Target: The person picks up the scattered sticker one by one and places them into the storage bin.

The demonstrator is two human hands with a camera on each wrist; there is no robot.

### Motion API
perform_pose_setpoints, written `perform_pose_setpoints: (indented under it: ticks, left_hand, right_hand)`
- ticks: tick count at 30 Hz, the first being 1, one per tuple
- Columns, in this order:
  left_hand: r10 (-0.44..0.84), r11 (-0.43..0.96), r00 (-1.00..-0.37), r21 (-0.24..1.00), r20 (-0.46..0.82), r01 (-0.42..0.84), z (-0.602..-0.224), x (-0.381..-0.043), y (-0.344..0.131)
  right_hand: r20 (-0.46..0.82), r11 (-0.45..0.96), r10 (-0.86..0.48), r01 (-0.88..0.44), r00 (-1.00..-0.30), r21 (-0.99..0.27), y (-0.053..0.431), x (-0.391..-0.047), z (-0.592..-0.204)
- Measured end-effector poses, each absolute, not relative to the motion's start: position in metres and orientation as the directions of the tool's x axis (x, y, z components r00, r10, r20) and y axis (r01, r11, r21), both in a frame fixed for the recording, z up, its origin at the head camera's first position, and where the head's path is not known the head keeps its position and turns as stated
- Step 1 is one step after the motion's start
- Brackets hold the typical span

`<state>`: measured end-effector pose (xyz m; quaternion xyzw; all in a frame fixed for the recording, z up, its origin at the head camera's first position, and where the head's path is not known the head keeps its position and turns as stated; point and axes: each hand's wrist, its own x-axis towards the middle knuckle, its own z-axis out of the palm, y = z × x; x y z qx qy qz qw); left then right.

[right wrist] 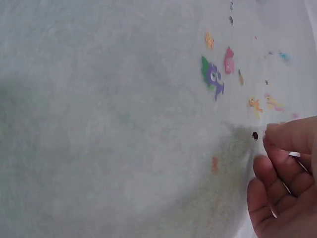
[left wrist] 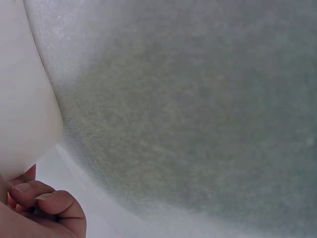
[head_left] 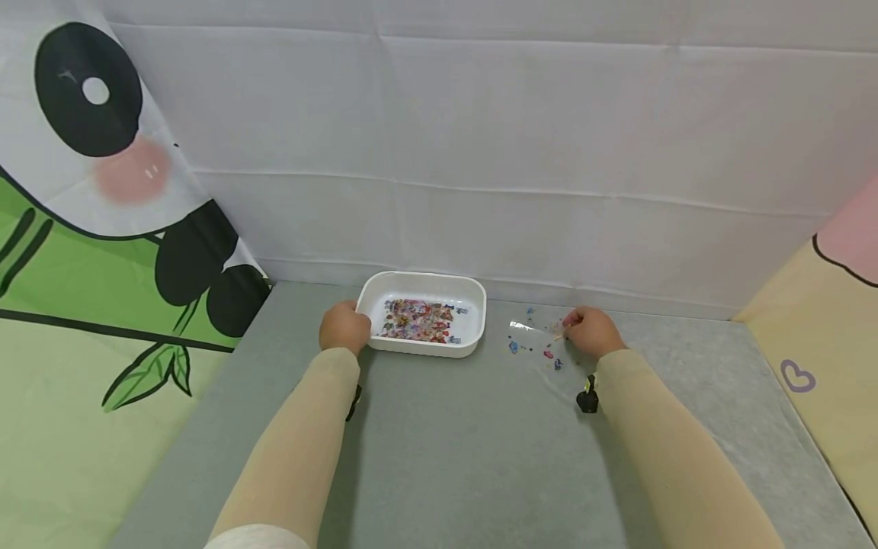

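A white plastic tray (head_left: 473, 347) stands on the grey table near the back wall. Small multicoloured pieces (head_left: 418, 320) cover much of its floor. My left hand (head_left: 344, 328) grips the tray's left end; in the left wrist view the fingers (left wrist: 64, 208) curl at the tray's underside. To the right of the tray lies a clear sticker sheet (head_left: 531, 351) with small coloured figures on it, some pony-like. The thumb and forefinger of my right hand (head_left: 591, 331) pinch the sheet's right side. A purple and green figure (right wrist: 213, 77) shows on it; whatever lies between the fingertips is hidden.
Behind the table (head_left: 446, 457) hangs a creased white cloth wall (head_left: 480, 152). Printed cartoon panels flank it, a green and white one (head_left: 123, 267) at the left and a yellow one (head_left: 823, 366) at the right. A black device (head_left: 588, 398) is at the right wrist.
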<state>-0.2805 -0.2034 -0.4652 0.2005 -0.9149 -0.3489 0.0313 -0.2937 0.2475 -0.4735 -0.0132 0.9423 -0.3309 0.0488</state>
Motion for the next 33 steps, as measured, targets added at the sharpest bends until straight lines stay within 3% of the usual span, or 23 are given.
perform_pose_setpoints:
  ticks: [4, 14, 26, 33]
  left_hand:
    - [-0.389, 0.678, -0.918, 0.648, -0.084, -0.347, -0.463, -0.28, -0.203]
    - [-0.383, 0.685, -0.92, 0.642, -0.084, -0.344, -0.461, -0.277, -0.203]
    - [-0.386, 0.685, -0.919, 0.642, -0.08, -0.344, -0.459, -0.274, -0.203]
    - [-0.384, 0.682, -0.92, 0.647, -0.082, -0.342, -0.459, -0.276, -0.202]
  right_hand:
    - [-0.13, 0.72, -0.046, 0.057, -0.99, -0.692, 0.248, -0.296, -0.474]
    - [-0.228, 0.414, -0.077, 0.177, -0.971, -0.893, 0.246, -0.297, -0.474]
    - [-0.309, 0.303, -0.06, 0.278, -0.949, -0.912, 0.242, -0.291, -0.467]
    - [-0.294, 0.239, -0.108, 0.263, -0.95, -0.935, 0.24, -0.286, -0.46]
